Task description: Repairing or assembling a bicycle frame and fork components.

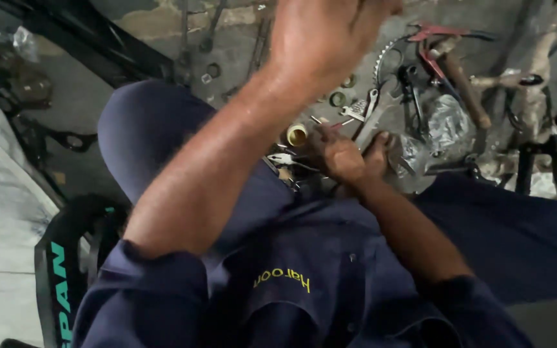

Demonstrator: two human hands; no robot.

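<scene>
Tools are lying in a heap on the concrete floor (162,38) between the seated person's knees, and sorting through them seems to be the step in hand. The right hand (349,154) is reaching down into the pile, fingers curled near a flat steel wrench (374,119), though I cannot tell whether they are gripping anything. The left hand (323,35) is hanging raised and blurred, loosely closed, holding nothing visible. A yellowish plastic ring (296,134), a toothed sprocket (388,55) and red-handled pliers (436,38) are sitting close by. Picking one piece out would call for a careful pinch.
</scene>
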